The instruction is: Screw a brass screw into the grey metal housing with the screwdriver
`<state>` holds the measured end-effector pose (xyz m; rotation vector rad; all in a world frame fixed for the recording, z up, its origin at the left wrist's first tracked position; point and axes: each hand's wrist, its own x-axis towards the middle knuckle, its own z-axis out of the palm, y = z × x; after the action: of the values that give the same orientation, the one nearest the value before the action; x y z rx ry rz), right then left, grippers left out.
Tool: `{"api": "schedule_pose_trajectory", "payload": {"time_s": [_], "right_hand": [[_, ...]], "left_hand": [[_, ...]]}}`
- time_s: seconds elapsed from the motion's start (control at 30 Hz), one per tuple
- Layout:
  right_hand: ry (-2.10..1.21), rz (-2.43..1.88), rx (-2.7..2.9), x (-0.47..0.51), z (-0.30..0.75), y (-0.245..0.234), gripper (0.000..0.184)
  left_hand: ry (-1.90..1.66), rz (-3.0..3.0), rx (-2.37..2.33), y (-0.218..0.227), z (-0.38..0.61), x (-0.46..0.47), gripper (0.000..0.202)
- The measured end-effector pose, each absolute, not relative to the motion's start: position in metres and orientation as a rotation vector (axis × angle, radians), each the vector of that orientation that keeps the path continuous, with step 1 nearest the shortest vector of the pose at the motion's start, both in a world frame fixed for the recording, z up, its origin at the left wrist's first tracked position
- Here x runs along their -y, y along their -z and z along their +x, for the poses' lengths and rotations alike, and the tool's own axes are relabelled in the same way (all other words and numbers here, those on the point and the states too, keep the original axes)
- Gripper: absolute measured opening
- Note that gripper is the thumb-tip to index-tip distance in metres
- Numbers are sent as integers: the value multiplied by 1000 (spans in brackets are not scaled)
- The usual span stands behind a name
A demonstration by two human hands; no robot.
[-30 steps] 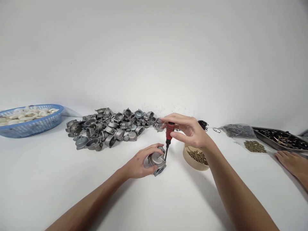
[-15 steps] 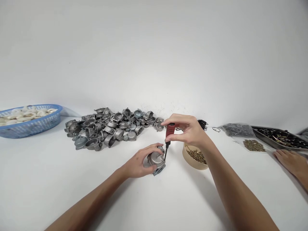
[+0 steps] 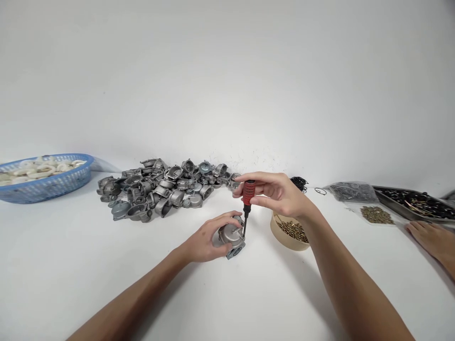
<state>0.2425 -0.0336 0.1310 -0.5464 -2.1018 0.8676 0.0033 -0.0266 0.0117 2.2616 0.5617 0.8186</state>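
Observation:
My left hand (image 3: pixel 209 239) grips a grey metal carburetor body (image 3: pixel 232 237) from its left side, thumb in front and fingers over the top, keeping it on the white table. In my right hand (image 3: pixel 275 192) is a screwdriver (image 3: pixel 249 193) with a red and black handle, held between thumb and fingers. Its shaft points nearly straight down, and the tip meets the right edge of the metal body; the screw head there is too small to make out. Just right of the body stands a round cream tub (image 3: pixel 284 237) of brass-coloured screws (image 3: pixel 293 230), partly behind my right forearm.
A heap of similar metal housings (image 3: pixel 163 189) lies at the back left. Beyond it sits a blue basket (image 3: pixel 76 177) of white rings. At right are black rings (image 3: pixel 299 183), bagged small parts (image 3: pixel 377 214), a dark tray (image 3: pixel 401 206) and another person's hand (image 3: pixel 430 239).
My right hand has shifted slightly left and its fingers have moved around the screwdriver handle, which now stands more upright. The left hand and the metal body stay in place.

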Motion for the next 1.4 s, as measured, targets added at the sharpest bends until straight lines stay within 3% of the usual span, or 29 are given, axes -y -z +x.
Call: {"api": "schedule_pose_trajectory", "payload": {"time_s": [0.13,0.3,0.47,0.63,0.83,1.13,1.4], "right_hand": [[-550,-614,2108,34,244,-132,39],[-917,-526,2078,34,242,-130,40],[-675,-539,2069,31,239,-129,37],[-925,-540,2079,35,239,-131,39],[-814,-604,2039,30,239,-127,42],[-649,-502,1859,32,246,-130,44],[-782,-476,1986,41,229,-129,44]], "left_hand": [[-818,2261,-571,-12,3,27,42],[-815,2247,-562,-11,3,26,41],[-806,2227,-551,-9,2,25,42],[-813,2218,-543,-10,0,25,41],[-714,2241,-429,-17,-6,20,35],[-849,2455,-664,-15,-14,15,59],[-835,2465,-597,-15,-11,17,65]]}}
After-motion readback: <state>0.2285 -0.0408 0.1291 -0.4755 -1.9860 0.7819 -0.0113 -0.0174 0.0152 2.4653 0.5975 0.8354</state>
